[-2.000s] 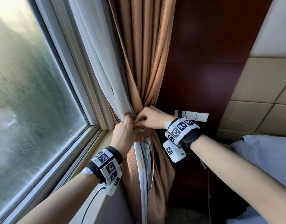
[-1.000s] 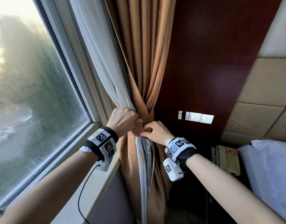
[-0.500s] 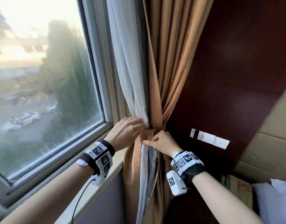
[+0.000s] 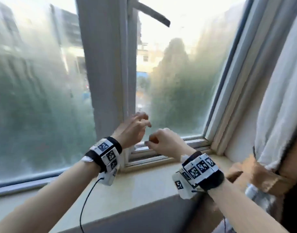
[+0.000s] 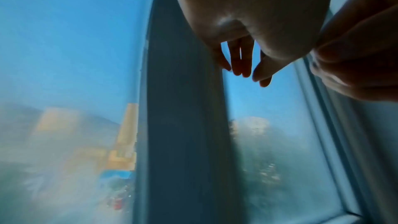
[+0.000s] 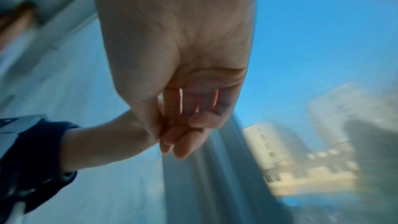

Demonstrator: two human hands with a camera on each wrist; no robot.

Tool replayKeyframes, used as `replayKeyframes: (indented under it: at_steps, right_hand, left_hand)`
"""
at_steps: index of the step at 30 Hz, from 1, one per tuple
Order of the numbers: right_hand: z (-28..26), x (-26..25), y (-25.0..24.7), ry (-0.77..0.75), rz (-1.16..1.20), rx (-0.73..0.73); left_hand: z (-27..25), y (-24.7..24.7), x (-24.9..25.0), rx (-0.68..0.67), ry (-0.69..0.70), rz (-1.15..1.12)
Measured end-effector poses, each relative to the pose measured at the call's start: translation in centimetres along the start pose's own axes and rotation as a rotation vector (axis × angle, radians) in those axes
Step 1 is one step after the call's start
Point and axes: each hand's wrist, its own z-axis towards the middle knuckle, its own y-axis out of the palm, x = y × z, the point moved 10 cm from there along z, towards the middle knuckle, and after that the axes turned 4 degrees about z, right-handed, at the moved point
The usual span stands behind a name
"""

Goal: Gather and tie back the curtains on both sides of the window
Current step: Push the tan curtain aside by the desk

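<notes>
1. Head view: the left hand point(image 4: 132, 127) is raised in front of the grey centre post point(image 4: 104, 64) of the window point(image 4: 178, 81), fingers loosely spread and slightly bent, its grip slack and holding nothing.
2. The right hand point(image 4: 164, 142) is just beside it, lower and to the right, over the window's bottom rail. Its fingers are curled in, and the right wrist view shows the grip closed on nothing: the fingertips point(image 6: 178, 142) are bunched by the thumb with only glass behind them.
3. In the left wrist view the left fingers point(image 5: 241, 60) point loosely out against the sky, apart from the post.
4. The white sheer curtain point(image 4: 278, 98) hangs at the right edge of the window, well apart from both hands.
5. Below it the brown curtain point(image 4: 262, 175) is bunched at sill height; motion blur hides how it is tied.
6. A pale windowsill point(image 4: 144, 185) runs under both wrists.
</notes>
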Motion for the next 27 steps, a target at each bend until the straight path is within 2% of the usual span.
replayKeyframes:
  at_steps: [4, 8, 10, 13, 18, 23, 27]
  right_hand:
    - [6.0, -20.0, 5.1, -0.379, 0.165, -0.041]
    - [5.0, -40.8, 11.9, -0.715, 0.239, -0.068]
    - [4.7, -48.6, 14.4, -0.798, 0.331, -0.084]
    - [4.1, -61.0, 18.7, -0.927, 0.386, -0.161]
    - [1.1, -75.6, 24.8, -1.098, 0.365, -0.247]
    - [-2.3, -86.2, 30.2, -1.211, 0.357, -0.346]
    - [-3.2, -93.6, 34.0, -1.262, 0.410, -0.374]
  left_hand:
    - [-13.1, -13.1, -8.7, 0.073, -0.088, 0.193]
    - [-28.7, -27.0, -14.1, 0.173, -0.200, 0.450]
    - [-35.3, -32.1, -16.5, 0.150, -0.281, 0.602]
    - [-45.7, -39.2, -20.1, 0.018, -0.491, 0.752]
    - [-60.2, -48.0, -22.2, -0.062, -0.769, 0.871]
    - [-71.8, -53.7, -22.5, -0.084, -0.958, 0.940]
    - [-79.7, -57.9, -23.2, -0.020, -1.092, 0.994]
